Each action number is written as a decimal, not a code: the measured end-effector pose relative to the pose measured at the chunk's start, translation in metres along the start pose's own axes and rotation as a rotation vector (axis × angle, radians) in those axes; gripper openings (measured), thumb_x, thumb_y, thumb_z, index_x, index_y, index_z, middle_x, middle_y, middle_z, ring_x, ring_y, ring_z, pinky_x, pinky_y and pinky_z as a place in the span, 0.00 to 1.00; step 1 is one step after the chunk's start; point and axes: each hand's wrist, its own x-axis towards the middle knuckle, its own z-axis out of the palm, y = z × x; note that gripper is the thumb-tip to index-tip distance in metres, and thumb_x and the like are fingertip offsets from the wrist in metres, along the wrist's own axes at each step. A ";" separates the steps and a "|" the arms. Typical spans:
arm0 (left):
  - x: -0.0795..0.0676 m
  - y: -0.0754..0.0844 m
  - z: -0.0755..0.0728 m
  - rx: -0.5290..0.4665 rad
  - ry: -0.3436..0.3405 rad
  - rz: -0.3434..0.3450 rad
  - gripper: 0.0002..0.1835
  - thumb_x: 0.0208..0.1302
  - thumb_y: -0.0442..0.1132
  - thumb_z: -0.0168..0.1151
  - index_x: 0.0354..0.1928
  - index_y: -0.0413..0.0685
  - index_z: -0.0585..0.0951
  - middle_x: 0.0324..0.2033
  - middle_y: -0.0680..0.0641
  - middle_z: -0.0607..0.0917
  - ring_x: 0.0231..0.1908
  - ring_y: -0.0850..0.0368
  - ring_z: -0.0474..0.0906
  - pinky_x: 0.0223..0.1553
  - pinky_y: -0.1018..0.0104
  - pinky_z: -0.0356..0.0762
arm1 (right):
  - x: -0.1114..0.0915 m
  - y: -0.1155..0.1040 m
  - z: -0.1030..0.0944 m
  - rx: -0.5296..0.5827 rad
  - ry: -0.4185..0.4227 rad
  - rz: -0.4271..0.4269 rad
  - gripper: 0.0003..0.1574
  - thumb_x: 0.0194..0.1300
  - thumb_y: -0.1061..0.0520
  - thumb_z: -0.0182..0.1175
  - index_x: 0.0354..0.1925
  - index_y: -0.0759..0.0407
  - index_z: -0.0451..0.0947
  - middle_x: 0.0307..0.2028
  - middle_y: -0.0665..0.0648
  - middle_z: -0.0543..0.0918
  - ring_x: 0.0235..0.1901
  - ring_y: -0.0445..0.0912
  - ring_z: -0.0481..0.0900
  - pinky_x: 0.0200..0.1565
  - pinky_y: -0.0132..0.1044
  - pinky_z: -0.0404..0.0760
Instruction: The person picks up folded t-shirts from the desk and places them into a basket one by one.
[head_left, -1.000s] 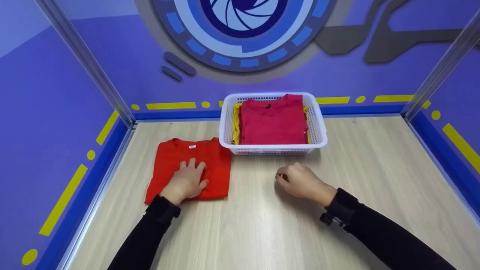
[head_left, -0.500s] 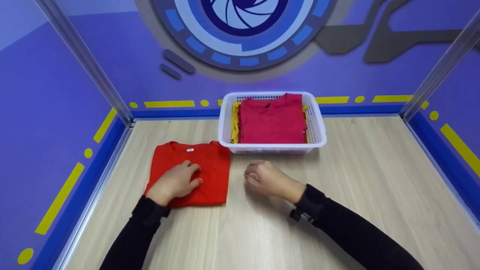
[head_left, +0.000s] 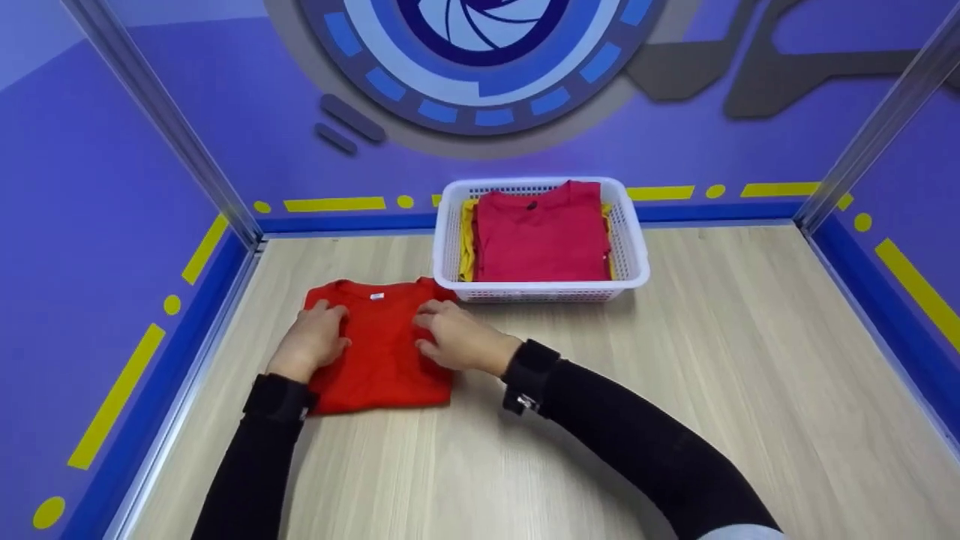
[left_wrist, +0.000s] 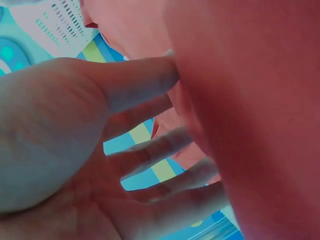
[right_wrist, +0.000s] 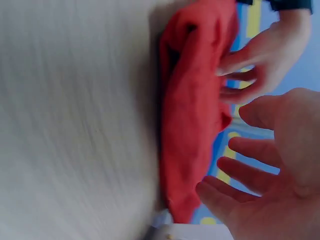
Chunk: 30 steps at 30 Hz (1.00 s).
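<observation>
A folded red T-shirt (head_left: 379, 352) with a white neck label lies on the table, collar towards the back wall. My left hand (head_left: 309, 341) is over its left side; in the left wrist view that hand's fingertips (left_wrist: 167, 72) meet the red cloth. On the opposite side, my right hand (head_left: 466, 341) reaches over the shirt's right edge. The right wrist view has this right hand (right_wrist: 280, 170) with fingers spread and slightly bent beside the cloth, nothing between them. There the left hand (right_wrist: 275, 57) touches the shirt's upper face.
Behind the shirt's right corner stands a white plastic basket (head_left: 540, 286) against the back wall. It holds a folded dark pink shirt (head_left: 544, 240) on top of yellow cloth (head_left: 467, 244). Patterned blue-purple panels (head_left: 112, 187) wall in the wooden table (head_left: 750, 337).
My right hand has moved left from the bare table in front of the basket to the shirt's right side. My left hand has slid left from the shirt's middle to its left side.
</observation>
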 end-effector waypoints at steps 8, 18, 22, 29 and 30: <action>0.001 -0.002 -0.005 0.010 -0.036 -0.009 0.23 0.71 0.36 0.73 0.63 0.33 0.81 0.59 0.26 0.79 0.59 0.23 0.78 0.66 0.32 0.79 | 0.018 -0.009 0.023 -0.190 -0.041 0.068 0.34 0.81 0.39 0.64 0.75 0.54 0.79 0.69 0.58 0.79 0.66 0.56 0.75 0.69 0.45 0.81; 0.004 0.005 -0.006 0.021 -0.023 0.051 0.22 0.67 0.36 0.75 0.60 0.34 0.83 0.55 0.29 0.81 0.55 0.28 0.80 0.64 0.35 0.80 | 0.008 -0.010 0.024 -0.258 -0.018 0.051 0.32 0.78 0.36 0.66 0.67 0.53 0.85 0.62 0.57 0.82 0.59 0.55 0.76 0.63 0.45 0.82; 0.001 0.010 -0.005 0.017 -0.005 0.096 0.20 0.61 0.33 0.75 0.55 0.35 0.85 0.50 0.32 0.83 0.50 0.31 0.82 0.59 0.37 0.82 | 0.001 -0.015 0.026 -0.270 -0.023 0.034 0.33 0.77 0.36 0.67 0.68 0.54 0.85 0.62 0.58 0.82 0.59 0.56 0.76 0.65 0.45 0.80; -0.005 0.029 0.002 0.013 -0.013 0.127 0.22 0.57 0.33 0.78 0.55 0.38 0.87 0.50 0.34 0.84 0.48 0.34 0.82 0.56 0.40 0.83 | -0.022 -0.013 0.028 -0.262 -0.044 0.025 0.37 0.78 0.35 0.66 0.72 0.55 0.82 0.69 0.61 0.80 0.64 0.58 0.76 0.71 0.47 0.77; -0.005 0.033 0.004 0.016 -0.017 0.130 0.23 0.58 0.33 0.78 0.56 0.38 0.87 0.51 0.34 0.84 0.49 0.34 0.82 0.57 0.40 0.83 | -0.026 -0.011 0.028 -0.252 -0.044 0.025 0.37 0.78 0.35 0.66 0.72 0.55 0.82 0.69 0.61 0.80 0.64 0.58 0.75 0.70 0.48 0.78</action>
